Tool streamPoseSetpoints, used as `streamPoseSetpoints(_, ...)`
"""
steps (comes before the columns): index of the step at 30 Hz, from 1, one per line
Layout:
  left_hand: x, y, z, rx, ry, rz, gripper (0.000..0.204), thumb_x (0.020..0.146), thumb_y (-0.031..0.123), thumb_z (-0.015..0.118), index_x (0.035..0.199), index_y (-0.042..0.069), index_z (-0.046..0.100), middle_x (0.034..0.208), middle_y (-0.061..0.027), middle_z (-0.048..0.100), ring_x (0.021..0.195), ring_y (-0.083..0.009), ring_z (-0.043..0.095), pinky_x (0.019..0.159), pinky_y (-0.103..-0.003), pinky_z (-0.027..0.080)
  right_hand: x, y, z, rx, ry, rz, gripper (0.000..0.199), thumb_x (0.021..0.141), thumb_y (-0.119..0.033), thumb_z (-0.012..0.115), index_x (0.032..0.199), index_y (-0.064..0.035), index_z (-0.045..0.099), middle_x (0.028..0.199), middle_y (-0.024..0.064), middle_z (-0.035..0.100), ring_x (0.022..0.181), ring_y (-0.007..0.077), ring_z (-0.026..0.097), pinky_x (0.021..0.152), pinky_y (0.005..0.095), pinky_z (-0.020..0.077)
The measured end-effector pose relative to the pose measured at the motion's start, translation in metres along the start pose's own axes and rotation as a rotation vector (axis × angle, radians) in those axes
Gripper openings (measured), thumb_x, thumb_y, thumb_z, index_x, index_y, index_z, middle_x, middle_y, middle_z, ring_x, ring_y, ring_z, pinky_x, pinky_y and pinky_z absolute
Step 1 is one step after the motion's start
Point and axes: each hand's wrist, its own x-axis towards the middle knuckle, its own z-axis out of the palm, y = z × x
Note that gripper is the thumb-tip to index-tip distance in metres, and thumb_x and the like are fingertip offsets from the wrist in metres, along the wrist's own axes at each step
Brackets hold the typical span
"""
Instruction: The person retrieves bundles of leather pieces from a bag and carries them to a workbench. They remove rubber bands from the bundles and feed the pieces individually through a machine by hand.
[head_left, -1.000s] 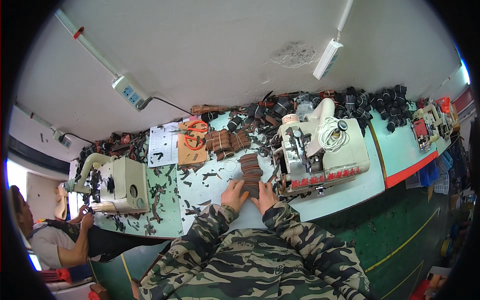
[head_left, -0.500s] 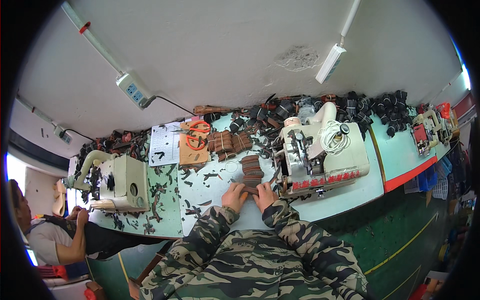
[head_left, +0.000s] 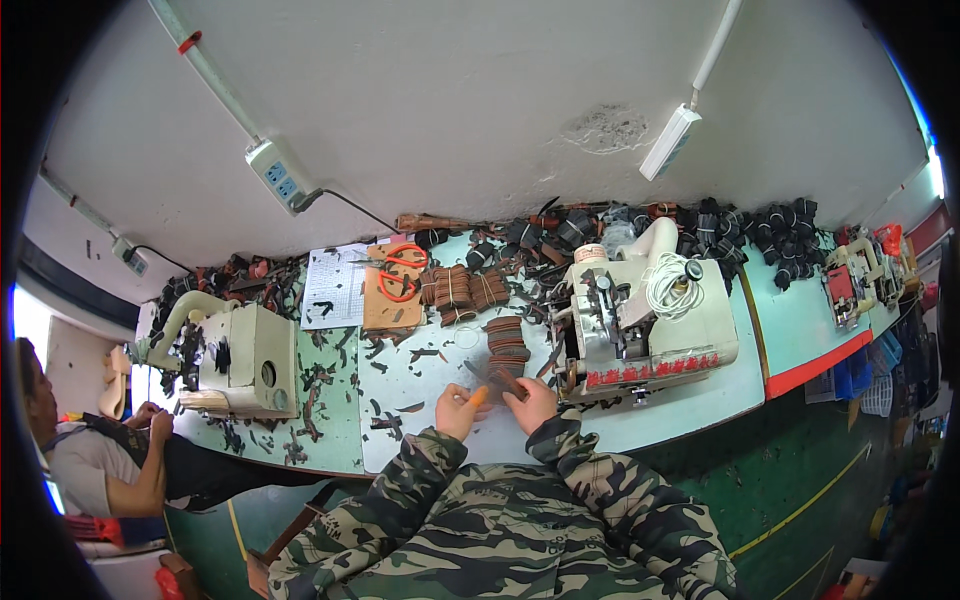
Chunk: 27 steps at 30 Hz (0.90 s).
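Note:
My left hand (head_left: 457, 411), with an orange cover (head_left: 479, 396) on a finger, pinches a dark leather strip (head_left: 474, 371) that is partly blurred. Close beside it my right hand (head_left: 531, 405) is closed on a brown leather strip (head_left: 511, 384). Just beyond my fingers, a stack of brown leather strips (head_left: 507, 334) lies in a row on the pale table (head_left: 420, 376). Further back are bundles of brown strips (head_left: 452, 288) tied with thin bands. Parts of the held strips are hidden by my fingers.
A cream machine (head_left: 655, 325) with coiled white cable (head_left: 672, 287) stands on the right, another machine (head_left: 245, 362) on the left. Orange-handled scissors (head_left: 402, 273) lie on a brown board (head_left: 393, 315). Black bundles (head_left: 786, 240) and scraps line the wall. A co-worker (head_left: 100, 460) sits at far left.
My hands have moved slightly apart and back from the stack's near end. Strips now show between my fingers, away from the stack. The whole view has shifted a little.

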Motion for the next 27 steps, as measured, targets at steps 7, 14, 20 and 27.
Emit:
streamPoseSetpoints(7, 0.005, -0.004, 0.010, 0.210, -0.141, 0.293, 0.018, 0.079, 0.004, 0.061, 0.072, 0.004, 0.044, 0.064, 0.0013, 0.048, 0.052, -0.0042, 0.042, 0.045, -0.019, 0.036, -0.010, -0.017, -0.005, 0.047, -0.127, -0.239, 0.027, 0.067, -0.016, 0.069, 0.090, -0.0036, 0.061, 0.073, 0.0111, 0.054, 0.061, 0.0235, 0.057, 0.057, 0.0303, 0.0456)
streamPoseSetpoints(14, -0.003, 0.022, -0.003, -0.026, -0.347, 0.030, 0.013, 0.083, 0.004, 0.054, 0.091, -0.006, 0.052, 0.085, -0.0123, 0.060, 0.073, -0.0188, 0.061, 0.066, -0.028, 0.053, 0.004, -0.019, -0.023, 0.571, -0.494, 0.305, 0.030, 0.074, -0.015, 0.068, 0.094, 0.0048, 0.060, 0.072, 0.0062, 0.063, 0.062, 0.0085, 0.059, 0.047, 0.0207, 0.0450)
streamPoseSetpoints(20, 0.000, 0.018, -0.006, -0.018, -0.357, 0.015, 0.016, 0.084, 0.005, 0.052, 0.093, -0.008, 0.052, 0.087, -0.0143, 0.060, 0.074, -0.0214, 0.062, 0.068, -0.030, 0.054, 0.007, -0.022, -0.027, 0.628, -0.524, 0.398, 0.029, 0.075, -0.015, 0.067, 0.094, 0.0046, 0.060, 0.076, 0.0072, 0.063, 0.065, 0.0109, 0.060, 0.049, 0.0205, 0.0479)
streamPoseSetpoints(27, 0.006, 0.001, -0.014, 0.175, -0.278, 0.054, 0.015, 0.081, 0.005, 0.057, 0.091, -0.005, 0.054, 0.082, -0.0122, 0.062, 0.067, -0.0163, 0.062, 0.054, -0.028, 0.051, 0.006, -0.009, -0.015, 0.578, -0.533, 0.359, 0.026, 0.077, -0.014, 0.064, 0.093, 0.0060, 0.059, 0.076, 0.0091, 0.063, 0.063, 0.0112, 0.061, 0.045, 0.0212, 0.0476)
